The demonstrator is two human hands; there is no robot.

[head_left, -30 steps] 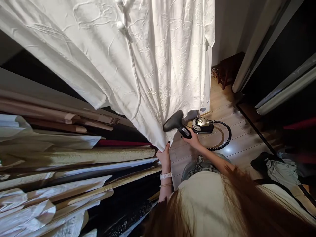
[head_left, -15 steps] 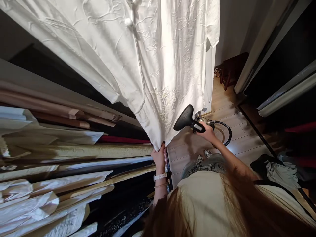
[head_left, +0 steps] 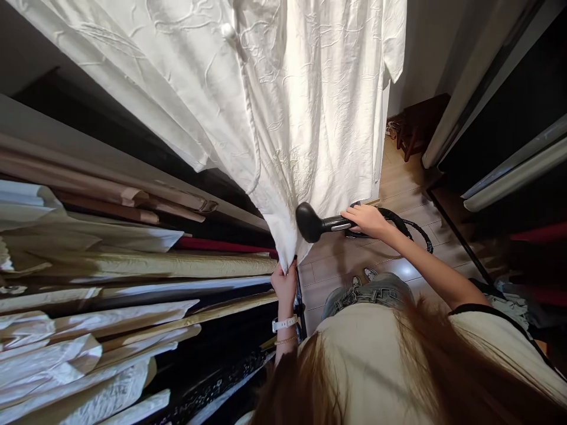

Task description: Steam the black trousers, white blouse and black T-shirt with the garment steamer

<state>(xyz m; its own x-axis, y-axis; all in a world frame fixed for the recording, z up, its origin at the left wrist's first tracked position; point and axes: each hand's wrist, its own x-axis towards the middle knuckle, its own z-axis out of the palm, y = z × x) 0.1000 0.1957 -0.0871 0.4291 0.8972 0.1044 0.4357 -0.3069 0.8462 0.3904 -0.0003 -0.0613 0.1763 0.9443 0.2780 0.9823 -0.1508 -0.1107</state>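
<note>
Garment steamer head (head_left: 312, 222), its long axis lying crosswise, is gripped in the closed right hand (head_left: 367, 220), its black end directed leftward against the hanging white embroidered garment (head_left: 310, 118), whose hem (head_left: 287, 254) is pinched by the nearer left hand (head_left: 284, 284).

Pale wood-plank floor (head_left: 401, 183), light glare near middle. Steamer base (head_left: 355, 234) standing on planks, partly hidden, black ribbed hose (head_left: 419, 231) curving off it just above floor. Pair of sneakers (head_left: 370, 274) on planks at near edge. Dark wooden stool (head_left: 419, 127) in far corner against wall. Black strip (head_left: 460, 236) along right edge; heap of grey and dark clothes (head_left: 509, 306) just past it, near corner.
</note>
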